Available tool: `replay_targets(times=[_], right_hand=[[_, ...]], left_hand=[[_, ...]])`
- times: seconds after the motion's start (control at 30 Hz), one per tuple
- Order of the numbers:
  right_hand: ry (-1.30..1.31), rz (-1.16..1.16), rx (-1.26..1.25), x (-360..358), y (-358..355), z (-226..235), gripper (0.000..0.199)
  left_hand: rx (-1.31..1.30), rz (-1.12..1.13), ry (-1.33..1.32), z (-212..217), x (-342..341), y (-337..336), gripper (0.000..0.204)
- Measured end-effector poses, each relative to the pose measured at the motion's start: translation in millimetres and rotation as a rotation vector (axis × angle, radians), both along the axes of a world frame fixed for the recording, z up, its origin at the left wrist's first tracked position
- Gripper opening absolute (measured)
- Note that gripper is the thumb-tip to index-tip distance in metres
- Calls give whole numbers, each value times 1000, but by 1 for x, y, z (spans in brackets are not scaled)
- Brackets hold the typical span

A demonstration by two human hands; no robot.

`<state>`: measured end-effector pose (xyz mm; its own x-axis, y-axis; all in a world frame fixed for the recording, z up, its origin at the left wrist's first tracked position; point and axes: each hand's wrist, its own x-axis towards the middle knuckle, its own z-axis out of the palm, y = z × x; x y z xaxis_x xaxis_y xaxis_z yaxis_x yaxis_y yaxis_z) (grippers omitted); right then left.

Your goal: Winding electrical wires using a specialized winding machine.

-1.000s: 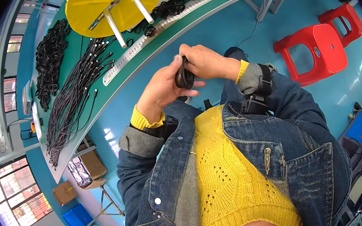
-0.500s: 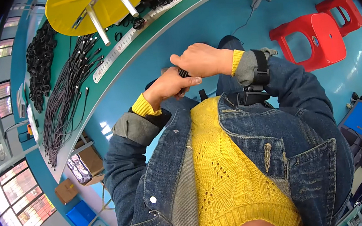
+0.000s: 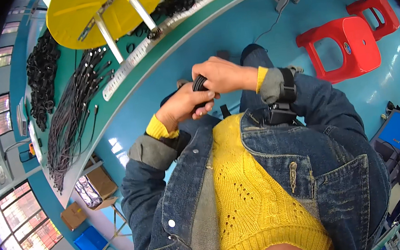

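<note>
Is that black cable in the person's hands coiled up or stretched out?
Coiled up. The black cable shows as a short, tight bundle of loops pinched between the left hand and the right hand, with no long end trailing out.

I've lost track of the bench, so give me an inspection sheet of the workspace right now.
Surface: green bench with a long ruler strip along its edge.
Job's things: black cable coil pinched between both hands, held over the lap, off the bench.
Clutter: yellow reel with white bars at the bench's far side.
Hands: left hand and right hand both closed on the coil.
Cables: straight black cables laid in a bundle; coiled ones piled beside them.
Surroundings: blue floor, two red stools, cardboard boxes, windows.
</note>
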<state>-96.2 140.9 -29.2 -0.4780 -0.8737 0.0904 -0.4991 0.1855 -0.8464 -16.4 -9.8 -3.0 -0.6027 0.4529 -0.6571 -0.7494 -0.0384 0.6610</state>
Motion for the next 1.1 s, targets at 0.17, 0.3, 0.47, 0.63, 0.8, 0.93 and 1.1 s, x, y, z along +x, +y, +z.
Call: replay_targets(times=[0.17, 0.3, 0.47, 0.63, 0.8, 0.93, 1.1], right_hand=[[118, -56, -135, 7, 0, -21, 15], [-66, 95, -82, -17, 15, 18, 19], [497, -634, -243, -118, 37, 9, 15], [664, -800, 61, -162, 28, 16, 11], [652, -898, -236, -175, 35, -9, 12], [-803, -588, -535, -114, 38, 25, 14], [-978, -377, -490, -49, 28, 38, 16]], left_hand=[[-43, 17, 5, -14, 6, 4, 15], [-149, 134, 143, -14, 14, 2, 11], [-64, 313, 305, -9, 12, 14, 10], [-101, 388, 381, -1, 2, 26, 10], [-79, 402, 375, 6, -3, 27, 10], [-74, 581, 447, 3, -5, 19, 10], [-36, 682, 485, 16, -22, 31, 18]])
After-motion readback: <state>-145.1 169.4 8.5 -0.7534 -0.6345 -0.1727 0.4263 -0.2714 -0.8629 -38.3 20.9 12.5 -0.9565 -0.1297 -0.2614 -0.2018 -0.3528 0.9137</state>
